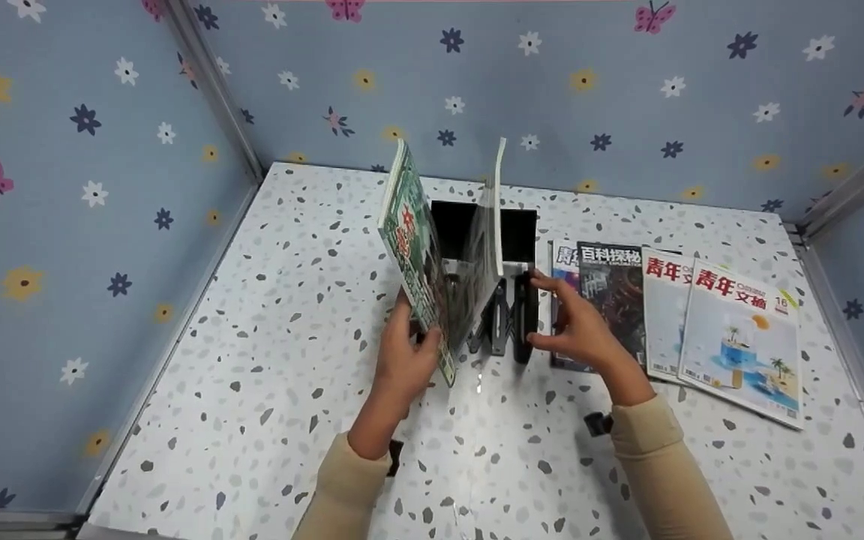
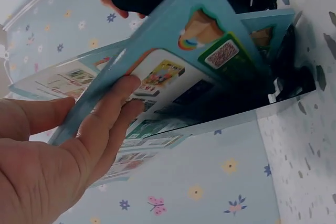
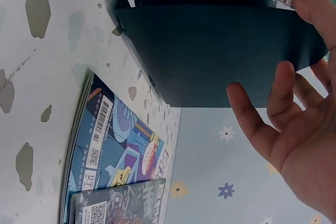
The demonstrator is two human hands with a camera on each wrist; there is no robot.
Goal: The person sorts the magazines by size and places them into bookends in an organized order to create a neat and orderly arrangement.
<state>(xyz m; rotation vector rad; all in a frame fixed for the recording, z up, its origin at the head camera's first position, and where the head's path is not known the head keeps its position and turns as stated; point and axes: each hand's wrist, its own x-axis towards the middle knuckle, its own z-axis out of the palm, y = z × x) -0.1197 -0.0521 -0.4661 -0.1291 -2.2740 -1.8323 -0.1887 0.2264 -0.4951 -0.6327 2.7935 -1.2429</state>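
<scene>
Sleeves (image 1: 349,480), cut off by the head view's lower edge, came nearest, in front of a black rack (image 1: 525,322). At the rack's left, the left hand (image 1: 406,356) pinched a green magazine (image 1: 418,262), thumb on one face, fingers on the other. Only the left wrist view showed that magazine's pale blue outer cover with a square code (image 2: 222,54); its foot was too shadowed to place in any compartment. Well apart from the left, the right hand (image 1: 586,326) gripped the rack's right panel. Between the hands, a second magazine (image 1: 497,217) stood at the rack, its cover lost in glare. Right of the rack, four magazines (image 1: 747,337) overlapped on a speckled table (image 1: 252,375); the right wrist view revealed a barcode (image 3: 101,119) on the leftmost, mostly covered in the head view. Behind the rack rose a flowered wall (image 1: 432,75).
</scene>
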